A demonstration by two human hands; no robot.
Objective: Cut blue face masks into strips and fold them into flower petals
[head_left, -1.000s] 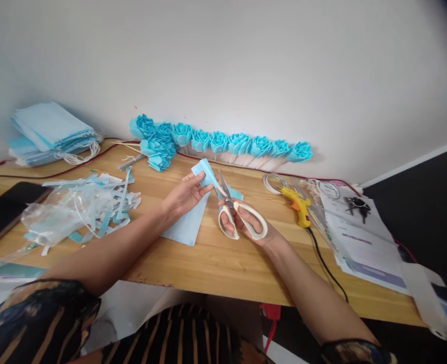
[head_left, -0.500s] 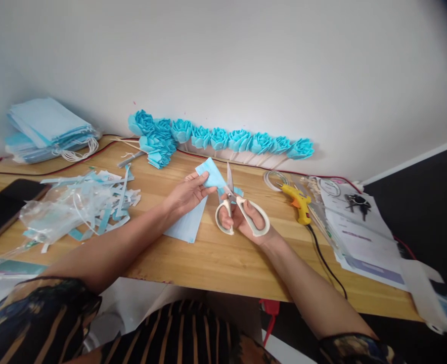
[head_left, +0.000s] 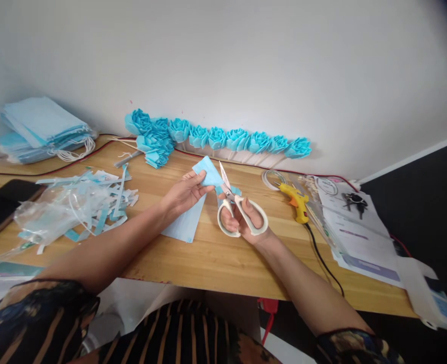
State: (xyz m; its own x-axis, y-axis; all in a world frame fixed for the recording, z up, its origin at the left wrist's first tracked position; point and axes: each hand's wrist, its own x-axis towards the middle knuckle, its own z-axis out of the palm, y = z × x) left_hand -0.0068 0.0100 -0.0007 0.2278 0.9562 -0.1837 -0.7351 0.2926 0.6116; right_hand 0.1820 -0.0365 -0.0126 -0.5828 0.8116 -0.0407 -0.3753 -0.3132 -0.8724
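Between thumb and fingers, my left hand (head_left: pixel 185 194) pinches a small light-blue piece of mask fabric (head_left: pixel 208 173). My right hand (head_left: pixel 246 222) has its fingers through the white handles of a pair of scissors (head_left: pixel 227 187). The blades point up and away, right beside the fabric's right edge. Below my left hand a larger pale-blue face mask sheet (head_left: pixel 183 226) lies flat on the wooden table (head_left: pixel 216 268), partly hidden by the hand. Just behind the scissors pivot, small blue pieces (head_left: pixel 236 191) lie on the table.
Blue fabric flowers (head_left: pixel 218 137) on sticks line the wall. At left are a mask stack (head_left: pixel 45 124), a phone (head_left: pixel 7 207) and a heap of blue and white scraps (head_left: pixel 105 199) with clear plastic. A yellow glue gun (head_left: pixel 297 202), papers (head_left: pixel 356 232) and keys (head_left: pixel 356 200) lie right.
The scissors have turned, so their tips lean further left toward the fabric, and the handles have come closer together. The whole view has shifted slightly.
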